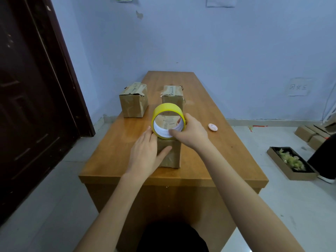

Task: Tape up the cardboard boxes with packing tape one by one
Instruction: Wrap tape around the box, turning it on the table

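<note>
A yellow roll of packing tape [161,108] stands on edge on top of the nearest cardboard box [173,155], in the middle of the wooden table [116,142]. My right hand [190,132] grips the roll, thumb inside its white core and fingers over the rim. Lying against the box's left front face, my left hand [145,153] has straight fingers and its thumb pressed on the cardboard. Two more cardboard boxes with tape on their tops stand further back, one at the left [133,100] and one just behind the roll [172,93].
A small pink round object [212,127] lies on the table to the right. On the floor at the right sit a flat tray of crumpled tape scraps [291,161] and more cardboard boxes [309,133]. A dark door [32,88] fills the left.
</note>
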